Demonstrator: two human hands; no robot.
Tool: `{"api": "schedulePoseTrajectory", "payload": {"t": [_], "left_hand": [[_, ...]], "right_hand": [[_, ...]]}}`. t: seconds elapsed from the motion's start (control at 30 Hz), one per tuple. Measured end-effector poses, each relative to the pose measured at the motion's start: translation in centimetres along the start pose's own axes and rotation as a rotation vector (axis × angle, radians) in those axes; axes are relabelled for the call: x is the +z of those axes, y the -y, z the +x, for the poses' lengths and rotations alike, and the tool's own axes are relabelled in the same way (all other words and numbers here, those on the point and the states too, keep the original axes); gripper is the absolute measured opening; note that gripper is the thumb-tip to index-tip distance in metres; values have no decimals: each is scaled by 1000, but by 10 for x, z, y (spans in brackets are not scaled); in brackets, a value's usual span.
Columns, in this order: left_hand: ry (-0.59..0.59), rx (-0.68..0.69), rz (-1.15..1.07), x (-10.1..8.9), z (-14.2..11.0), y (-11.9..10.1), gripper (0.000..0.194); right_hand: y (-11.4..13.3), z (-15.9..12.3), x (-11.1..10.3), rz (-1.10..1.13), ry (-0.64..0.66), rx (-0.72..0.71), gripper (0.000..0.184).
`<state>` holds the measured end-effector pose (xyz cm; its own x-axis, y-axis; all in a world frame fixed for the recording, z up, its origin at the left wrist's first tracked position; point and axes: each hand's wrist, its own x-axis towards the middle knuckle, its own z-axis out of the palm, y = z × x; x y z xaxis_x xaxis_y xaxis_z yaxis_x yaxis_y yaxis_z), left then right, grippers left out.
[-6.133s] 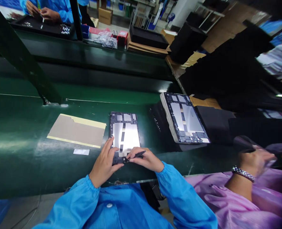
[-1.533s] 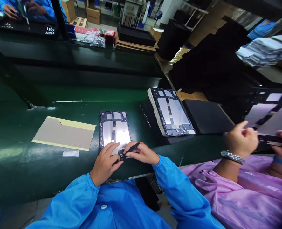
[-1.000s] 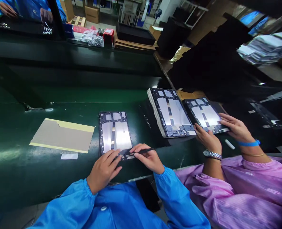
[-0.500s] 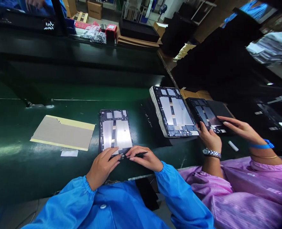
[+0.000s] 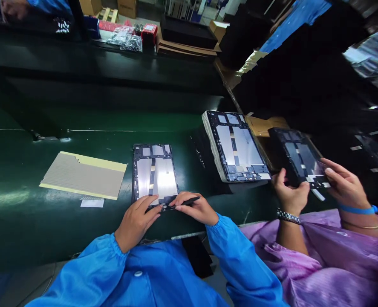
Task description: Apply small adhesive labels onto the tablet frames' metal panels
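An opened tablet (image 5: 144,175), its silver inner plates and dark frame showing, lies on the green tabletop in front of me. My left hand (image 5: 139,219) holds its lower left part, thumb and fingers pressed at the bottom edge. In my right hand (image 5: 195,209) is a slim black pen-like tool (image 5: 191,200), pinched between thumb and fingers. The tool slants across the tablet's lower right corner, its tip hidden among my fingertips. A grey sheet with yellow edges (image 5: 85,175) lies to the left, with a small white label (image 5: 92,203) just below it.
A stack topped by another opened tablet (image 5: 240,145) stands right of mine. Beyond it, a co-worker in pink sleeves holds a dark tablet (image 5: 299,153) in both hands. A white stick-like piece (image 5: 318,195) lies below that. Cardboard (image 5: 261,125) and a black tray (image 5: 189,32) are farther back.
My hands stay at the tablet's lower edge; the black tool now lies more across the right hand's fingers. The co-worker has lifted the dark tablet and moved it right.
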<state>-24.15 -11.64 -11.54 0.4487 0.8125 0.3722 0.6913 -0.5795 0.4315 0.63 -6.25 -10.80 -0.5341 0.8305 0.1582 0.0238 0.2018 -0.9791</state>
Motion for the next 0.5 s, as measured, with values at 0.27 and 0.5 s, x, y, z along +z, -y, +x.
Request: {"api": "schedulePoseTrajectory", "payload": {"t": [0.27,0.5], "left_hand": [[-14,5,-8,-3,2,-2,23],[-2,-22,-44,-2,2,-1,26]], "right_hand": [[4,0,1,-89,40,-64,4],[7,-2,2,-106,70,-70,8]]}}
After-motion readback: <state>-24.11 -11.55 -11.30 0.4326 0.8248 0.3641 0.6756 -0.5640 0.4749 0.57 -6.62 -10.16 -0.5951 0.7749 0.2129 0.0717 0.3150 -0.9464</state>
